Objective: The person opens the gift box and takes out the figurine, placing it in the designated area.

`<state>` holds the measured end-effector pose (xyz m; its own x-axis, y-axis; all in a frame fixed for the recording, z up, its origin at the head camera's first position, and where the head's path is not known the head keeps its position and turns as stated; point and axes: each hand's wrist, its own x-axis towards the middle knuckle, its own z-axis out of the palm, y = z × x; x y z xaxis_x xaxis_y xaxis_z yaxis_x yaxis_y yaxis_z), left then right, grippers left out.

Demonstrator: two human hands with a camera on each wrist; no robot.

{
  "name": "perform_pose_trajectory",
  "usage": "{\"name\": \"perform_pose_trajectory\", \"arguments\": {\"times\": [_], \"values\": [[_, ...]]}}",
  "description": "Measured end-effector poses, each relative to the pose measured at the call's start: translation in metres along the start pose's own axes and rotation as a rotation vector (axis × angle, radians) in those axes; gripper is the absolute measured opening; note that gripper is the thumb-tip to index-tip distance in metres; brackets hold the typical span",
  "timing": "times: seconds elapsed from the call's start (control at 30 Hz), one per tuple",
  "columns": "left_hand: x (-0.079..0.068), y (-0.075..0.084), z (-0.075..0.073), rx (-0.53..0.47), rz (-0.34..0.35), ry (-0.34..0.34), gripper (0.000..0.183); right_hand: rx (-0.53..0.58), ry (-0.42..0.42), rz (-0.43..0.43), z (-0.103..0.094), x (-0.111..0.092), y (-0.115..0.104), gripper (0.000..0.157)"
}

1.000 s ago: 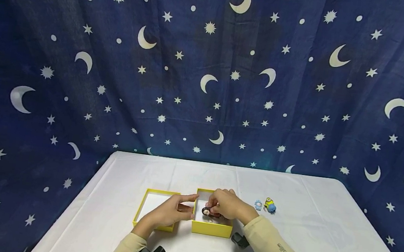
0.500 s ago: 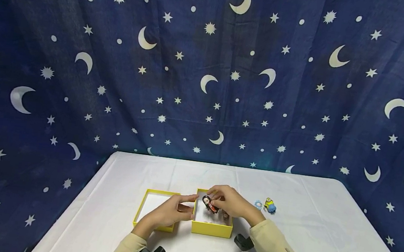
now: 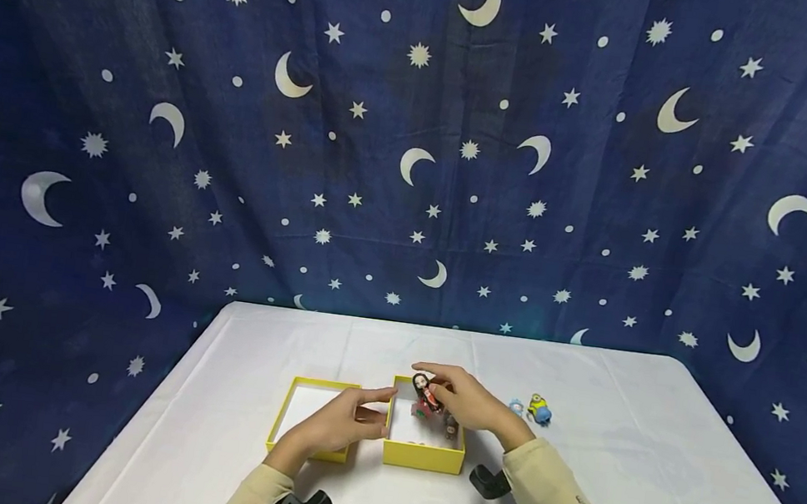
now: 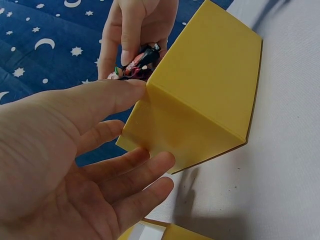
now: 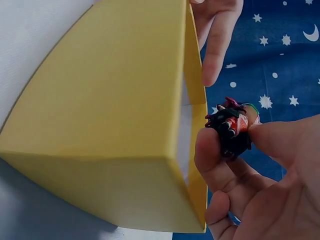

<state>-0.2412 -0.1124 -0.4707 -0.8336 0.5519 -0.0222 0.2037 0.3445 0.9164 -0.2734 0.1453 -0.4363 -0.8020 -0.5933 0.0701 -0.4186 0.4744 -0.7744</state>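
In the head view my right hand [image 3: 464, 398] pinches a small long-haired figurine [image 3: 431, 397] between thumb and fingers, over the open yellow box [image 3: 423, 458]. The figurine has black hair and red-pink clothing. In the right wrist view this figurine [image 5: 235, 127] hangs just outside the box rim, between thumb and index finger. My left hand [image 3: 344, 425] is at the box's left side with fingers extended. Its thumb lies at the rim corner and its fingertips are close along the wall in the left wrist view. A small brown-toned figure [image 3: 451, 429] lies inside the box.
A shallow yellow-edged lid [image 3: 302, 403] with a white inside lies left of the box, partly behind my left hand. To the right stand a yellow-and-blue minion figure [image 3: 539, 410] and a small light-blue figure [image 3: 516, 406]. A star-patterned cloth [image 3: 409, 202] hangs behind the white table.
My right hand has raised the figurine from low inside the box to rim height and turned it more upright. The left hand, box and lid have stayed in place.
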Motion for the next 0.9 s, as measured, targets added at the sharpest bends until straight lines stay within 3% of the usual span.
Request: {"name": "perform_pose_trajectory", "arguments": {"times": [0.3,0.9], "values": [[-0.001,0.0,-0.001,-0.015,0.0,-0.009,0.061,0.052,0.018,-0.011,-0.002,-0.004,0.001,0.038],[-0.001,0.0,-0.001,-0.029,0.001,-0.003,0.063,0.122,0.166,-0.027,-0.007,-0.031,0.002,0.038]]}}
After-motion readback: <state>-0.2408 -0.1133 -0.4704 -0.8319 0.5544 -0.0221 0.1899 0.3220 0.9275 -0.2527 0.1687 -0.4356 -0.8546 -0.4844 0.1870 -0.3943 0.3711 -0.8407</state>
